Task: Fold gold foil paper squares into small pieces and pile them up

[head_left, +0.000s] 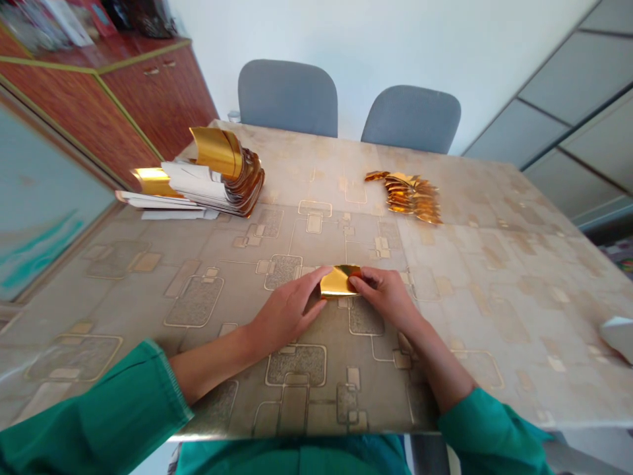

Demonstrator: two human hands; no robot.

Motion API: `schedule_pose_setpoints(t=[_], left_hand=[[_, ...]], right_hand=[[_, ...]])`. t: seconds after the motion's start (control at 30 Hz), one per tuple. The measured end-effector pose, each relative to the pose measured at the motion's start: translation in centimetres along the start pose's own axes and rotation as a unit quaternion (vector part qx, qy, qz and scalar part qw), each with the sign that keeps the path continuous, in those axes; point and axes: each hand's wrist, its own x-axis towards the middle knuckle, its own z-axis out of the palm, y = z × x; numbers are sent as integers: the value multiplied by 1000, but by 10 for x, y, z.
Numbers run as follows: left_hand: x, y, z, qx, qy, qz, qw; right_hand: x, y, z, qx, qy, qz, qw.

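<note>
A small folded piece of gold foil [339, 282] lies on the table, held between both hands. My left hand [287, 310] presses its fingertips against the foil's left side. My right hand [383, 295] pinches the right end between thumb and fingers, hiding part of it. Farther off, beyond my hands, lies a pile of curled gold foil pieces [408, 196]. To the far left stands a larger stack of gold-backed sheets with white paper [198, 181]. Neither hand touches these.
The patterned beige tablecloth [494, 290] covers the table. A white paper piece [618, 338] sits at its right edge. Two grey chairs [287, 99] stand beyond the far side, and a reddish wooden cabinet [158, 92] stands at the left.
</note>
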Motion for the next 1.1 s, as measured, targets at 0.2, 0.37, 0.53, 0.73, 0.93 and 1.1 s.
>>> schedule_pose_setpoints(t=[0.2, 0.37, 0.53, 0.73, 0.93, 1.1], left_hand=[[2, -1, 2, 81, 20, 47, 995], [0, 9, -1, 212, 27, 97, 972], [-7, 11, 10, 211, -50, 141, 966], [-9, 9, 15, 207, -88, 121, 967], [-10, 11, 13, 195, -84, 110, 971], [-10, 10, 14, 192, -81, 109, 972]], right_hand=[[5, 8, 8, -141, 68, -27, 987], [6, 11, 11, -158, 75, -6, 985], [6, 9, 10, -148, 69, -2, 987], [4, 4, 11, -148, 85, 8, 985], [5, 2, 15, -190, 122, 12, 974], [6, 3, 15, -193, 128, 26, 973]])
